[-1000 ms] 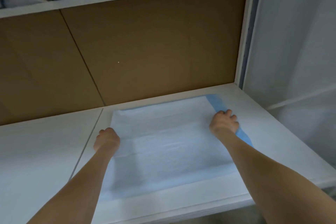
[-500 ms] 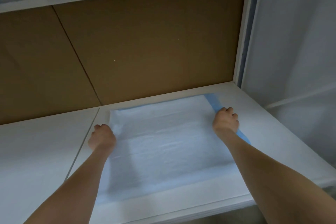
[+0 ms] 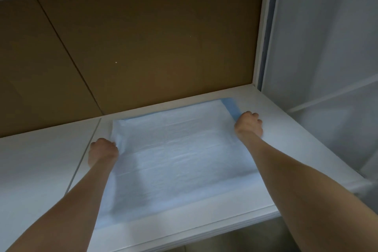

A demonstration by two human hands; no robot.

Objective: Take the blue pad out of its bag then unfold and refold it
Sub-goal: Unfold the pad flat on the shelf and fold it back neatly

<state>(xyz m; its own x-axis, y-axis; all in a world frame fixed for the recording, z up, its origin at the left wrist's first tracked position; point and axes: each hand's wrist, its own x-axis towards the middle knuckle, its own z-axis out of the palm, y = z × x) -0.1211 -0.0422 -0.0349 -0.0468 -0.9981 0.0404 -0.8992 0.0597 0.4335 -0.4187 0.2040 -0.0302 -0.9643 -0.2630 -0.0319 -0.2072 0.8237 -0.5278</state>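
The pad (image 3: 180, 161) lies spread flat, pale side up, on the white surface (image 3: 41, 170), its near edge by the front lip. Farther up, the left hand (image 3: 103, 152) and right hand (image 3: 248, 126) each curl their fingers onto a side edge, apparently pinching it, the right on the blue border. To refold cleanly, both edges should probably lift level and together, with the corners matched before the crease is pressed near the brown back board (image 3: 153, 47).

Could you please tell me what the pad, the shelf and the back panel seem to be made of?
The pad looks like soft nonwoven tissue, matte and creased, with a blue plastic-looking border. The shelf seems white painted or laminated board, smooth. The back panel looks like brown hardboard, matte.
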